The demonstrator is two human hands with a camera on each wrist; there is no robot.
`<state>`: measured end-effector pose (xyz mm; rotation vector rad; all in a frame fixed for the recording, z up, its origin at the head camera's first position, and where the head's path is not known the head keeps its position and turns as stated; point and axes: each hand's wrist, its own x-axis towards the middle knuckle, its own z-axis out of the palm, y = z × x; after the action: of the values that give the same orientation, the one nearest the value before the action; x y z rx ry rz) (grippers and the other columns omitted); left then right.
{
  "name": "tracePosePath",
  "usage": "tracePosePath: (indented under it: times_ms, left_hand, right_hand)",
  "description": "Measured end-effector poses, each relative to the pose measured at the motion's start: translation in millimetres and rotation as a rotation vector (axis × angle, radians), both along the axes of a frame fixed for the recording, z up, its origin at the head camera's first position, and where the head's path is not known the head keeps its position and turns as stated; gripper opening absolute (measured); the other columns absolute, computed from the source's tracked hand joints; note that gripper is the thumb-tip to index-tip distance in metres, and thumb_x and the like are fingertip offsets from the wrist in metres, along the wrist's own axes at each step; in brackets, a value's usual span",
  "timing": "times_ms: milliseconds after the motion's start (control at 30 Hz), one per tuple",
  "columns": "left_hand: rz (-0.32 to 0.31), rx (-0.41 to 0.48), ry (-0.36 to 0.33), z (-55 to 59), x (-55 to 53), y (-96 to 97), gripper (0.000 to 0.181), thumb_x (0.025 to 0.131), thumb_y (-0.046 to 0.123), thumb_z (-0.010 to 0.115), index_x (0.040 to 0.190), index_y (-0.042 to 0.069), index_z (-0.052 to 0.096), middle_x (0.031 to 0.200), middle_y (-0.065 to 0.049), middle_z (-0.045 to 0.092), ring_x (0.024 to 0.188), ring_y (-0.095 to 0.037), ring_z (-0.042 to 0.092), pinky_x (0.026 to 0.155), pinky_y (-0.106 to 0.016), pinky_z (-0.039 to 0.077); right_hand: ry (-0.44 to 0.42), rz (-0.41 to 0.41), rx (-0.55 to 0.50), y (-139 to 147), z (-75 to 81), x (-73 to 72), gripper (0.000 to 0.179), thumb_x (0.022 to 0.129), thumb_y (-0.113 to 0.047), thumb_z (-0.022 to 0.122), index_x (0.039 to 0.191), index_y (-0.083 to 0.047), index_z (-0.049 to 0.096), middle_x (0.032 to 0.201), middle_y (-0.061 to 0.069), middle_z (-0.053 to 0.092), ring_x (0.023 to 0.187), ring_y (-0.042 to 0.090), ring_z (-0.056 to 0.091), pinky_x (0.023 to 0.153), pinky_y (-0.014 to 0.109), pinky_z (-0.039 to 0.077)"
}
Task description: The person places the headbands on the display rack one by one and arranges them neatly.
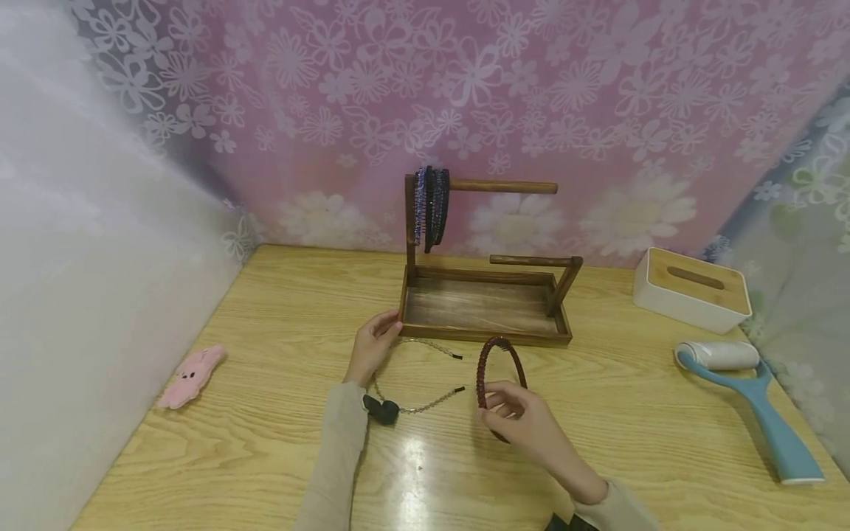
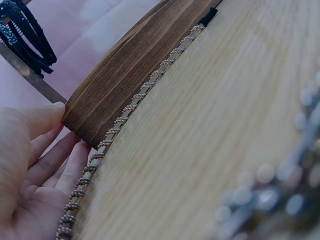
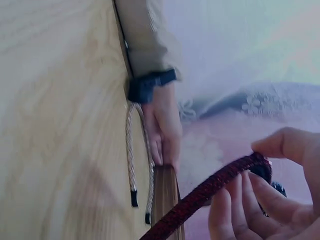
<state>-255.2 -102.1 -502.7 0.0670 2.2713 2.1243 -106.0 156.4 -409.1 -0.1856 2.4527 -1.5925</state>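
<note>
My right hand point(image 1: 527, 424) pinches a dark red headband point(image 3: 200, 195) between thumb and fingers, holding it upright above the table. My left hand point(image 1: 370, 352) grips the front left corner of a dark wooden headband rack point(image 1: 485, 336), thumb on its edge and fingers beside the tray wall. A thin beaded headband point(image 2: 132, 107) with black tips lies on the table in front of the rack, partly behind the left wrist in the head view. Several dark glittery headbands point(image 1: 437, 210) hang at the left end of the rack's upper bar point(image 1: 505, 186).
A shorter lower bar point(image 1: 529, 260) stands at the rack's right. Further right are a white tissue box point(image 1: 677, 302) with a wooden lid and a blue-handled lint roller point(image 1: 773, 424). At the left lies a pink plush item point(image 1: 191, 375). A floral curtain point(image 1: 465, 96) hangs behind the table.
</note>
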Motion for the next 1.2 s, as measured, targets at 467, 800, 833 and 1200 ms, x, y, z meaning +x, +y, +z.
tracePosePath:
  times_ms: [467,800,833,1200]
  left_hand:
    - [0.027,0.003,0.02,-4.3,-1.1,1.3,0.038,0.097,0.013,0.061,0.133,0.002,0.057,0.138,-0.018,0.056,0.129,-0.033,0.054,0.107,-0.04,0.048]
    - [0.022,0.006,0.026,-3.2,-0.3,0.4,0.039,0.098,0.013,0.06,0.134,0.002,0.056,0.138,-0.019,0.056,0.128,-0.033,0.055,0.106,-0.039,0.049]
    - [0.024,0.003,0.024,-3.3,-0.1,0.4,0.039,0.098,0.014,0.06,0.134,0.002,0.056,0.138,-0.019,0.056,0.128,-0.033,0.055,0.106,-0.04,0.049]
    - [0.001,0.008,0.01,10.0,6.5,1.2,0.041,0.098,0.011,0.059,0.136,-0.003,0.053,0.14,-0.022,0.053,0.129,-0.036,0.053,0.106,-0.04,0.048]
  right_hand:
    - [0.0,-0.246,0.041,32.8,22.1,-12.7,0.051,0.098,-0.027,0.061,0.14,-0.001,0.048,0.111,0.007,0.065,0.084,-0.002,0.061,0.08,0.022,0.056]
    - [0.075,-0.243,-0.077,57.2,47.9,-30.6,0.056,0.102,-0.026,0.053,0.146,0.004,0.037,0.092,-0.031,0.062,0.076,-0.001,0.06,0.072,0.016,0.054]
    - [0.086,-0.239,-0.097,59.1,50.0,-32.0,0.056,0.102,-0.025,0.052,0.146,0.005,0.036,0.093,-0.03,0.063,0.076,0.0,0.06,0.07,0.017,0.055]
    - [0.244,-0.251,-0.31,84.2,75.0,-49.5,0.031,0.099,-0.014,0.057,0.13,-0.017,0.055,0.096,-0.021,0.07,0.08,-0.001,0.063,0.07,0.013,0.053]
